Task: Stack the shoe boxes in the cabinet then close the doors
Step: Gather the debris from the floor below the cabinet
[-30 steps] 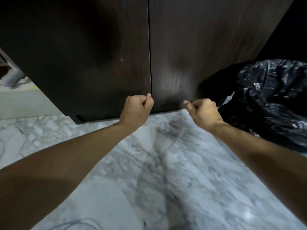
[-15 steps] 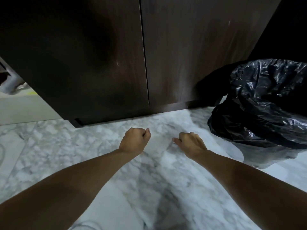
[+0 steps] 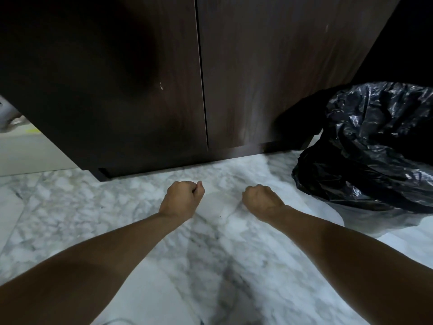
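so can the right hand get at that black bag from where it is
Probably yes: the right hand hangs over bare marble floor, with nothing between it and the black bag off to its right.

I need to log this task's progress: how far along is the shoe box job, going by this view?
It looks finished. Done: both dark brown wooden cabinet doors sit flush, with only a thin seam between them; the boxes themselves cannot be seen. In hand: nothing; the left hand and right hand are loose fists over the white marble floor, apart from the doors. Left: nothing visible; no shoe boxes lie outside.
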